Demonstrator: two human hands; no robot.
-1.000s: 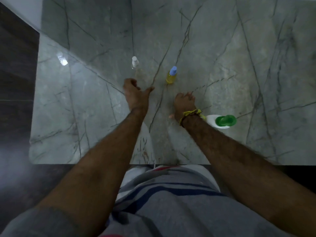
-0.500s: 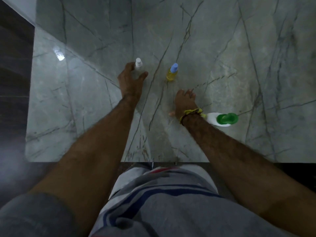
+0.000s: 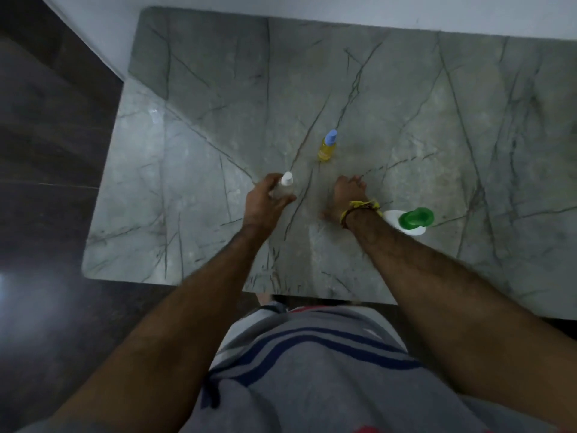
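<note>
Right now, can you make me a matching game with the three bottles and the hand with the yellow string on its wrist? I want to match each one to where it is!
Column one:
1. small clear bottle with a white cap
2. small yellow bottle with a blue cap
3. white bottle with a green cap
4. right hand

Column two:
A. beside the right wrist
B. gripped by the left hand
C. resting on the grey marble table, holding nothing
D. standing alone, farthest from the person

Pairs: 1-B, 2-D, 3-A, 4-C.
</note>
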